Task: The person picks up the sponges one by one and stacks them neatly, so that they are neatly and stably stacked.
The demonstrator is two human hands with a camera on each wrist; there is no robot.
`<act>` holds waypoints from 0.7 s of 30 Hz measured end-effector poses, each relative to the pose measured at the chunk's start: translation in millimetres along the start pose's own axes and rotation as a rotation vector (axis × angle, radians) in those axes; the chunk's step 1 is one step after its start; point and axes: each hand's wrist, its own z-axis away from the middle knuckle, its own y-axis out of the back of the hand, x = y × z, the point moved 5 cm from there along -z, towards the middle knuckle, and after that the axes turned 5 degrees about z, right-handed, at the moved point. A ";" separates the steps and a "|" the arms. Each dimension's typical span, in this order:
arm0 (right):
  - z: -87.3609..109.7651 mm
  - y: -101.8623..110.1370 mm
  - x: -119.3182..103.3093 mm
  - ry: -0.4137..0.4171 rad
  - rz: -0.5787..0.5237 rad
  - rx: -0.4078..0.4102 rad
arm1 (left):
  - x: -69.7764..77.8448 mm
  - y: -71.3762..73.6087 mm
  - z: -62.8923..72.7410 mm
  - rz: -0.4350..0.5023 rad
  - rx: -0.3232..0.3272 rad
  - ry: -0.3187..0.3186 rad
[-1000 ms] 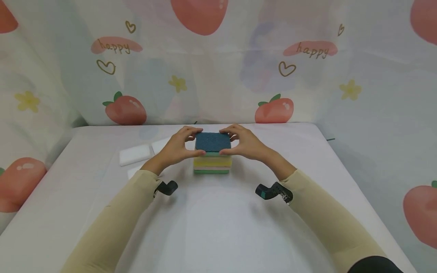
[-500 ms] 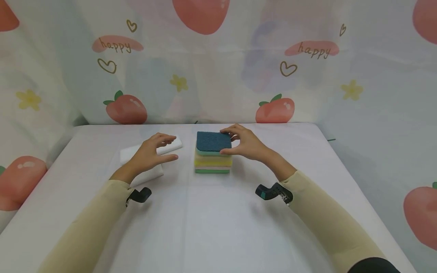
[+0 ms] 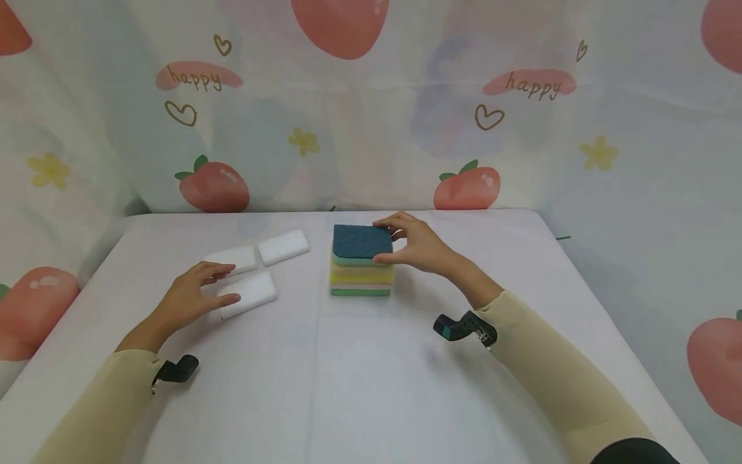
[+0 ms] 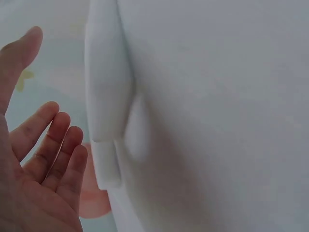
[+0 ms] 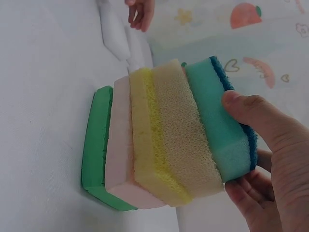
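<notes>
A stack of sponges stands mid-table. Its top one is a teal sponge (image 5: 210, 106) with a dark blue scouring face (image 3: 362, 241). My right hand (image 3: 423, 245) pinches this top sponge at its right end, thumb on the near side and fingers behind. Below it come a beige sponge (image 5: 181, 125), a yellow one (image 5: 149, 140), a pale pink layer (image 5: 120, 145) and a green one (image 5: 96, 140) at the bottom. My left hand (image 3: 188, 296) holds nothing. Its thumb and fingers are spread apart beside two white sponge blocks, the nearer (image 3: 252, 295) and the farther left (image 3: 240, 258).
A third white block (image 3: 284, 247) lies farther back, between the others and the stack. The white-covered table (image 3: 371, 386) meets a printed curtain (image 3: 371, 129) at its back edge. Dark wrist cameras (image 3: 180, 368) stick out from both sleeves.
My left hand has let go of the top sponge and moved left and nearer, over to the white blocks. The right hand has stayed on the stack's top sponge.
</notes>
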 end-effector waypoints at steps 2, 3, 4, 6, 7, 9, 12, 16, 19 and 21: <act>0.4 -0.3 0.3 0.000 0.002 0.002 | -6.6 -0.8 5.9 -0.019 -0.010 0.016; 0.6 -0.3 0.3 0.000 0.002 0.003 | -9.6 -1.4 8.1 -0.028 -0.015 0.021; 0.5 -0.3 0.3 -0.002 -0.001 0.003 | -12.2 -2.2 9.9 -0.037 -0.020 0.026; 0.4 -0.7 0.2 0.000 -0.006 0.003 | -16.9 -4.1 12.5 -0.053 -0.024 0.032; 0.1 -0.6 0.0 0.001 -0.007 0.004 | -18.7 -5.0 13.5 -0.056 -0.024 0.033; -0.4 -0.6 -0.6 0.006 -0.012 0.004 | -21.5 -6.4 14.2 -0.057 -0.020 0.033; -0.8 -0.5 -0.3 0.008 -0.012 0.004 | -22.1 -8.0 13.7 -0.061 -0.013 0.021; -0.7 -0.7 0.3 0.004 -0.011 0.002 | -21.5 -9.0 12.3 -0.074 -0.012 0.017; -1.0 -1.1 0.9 0.005 -0.012 0.002 | -22.4 -9.8 12.0 -0.090 -0.014 0.014; -1.3 -1.1 1.0 0.007 -0.014 0.002 | -22.8 -9.9 11.8 -0.095 -0.015 0.011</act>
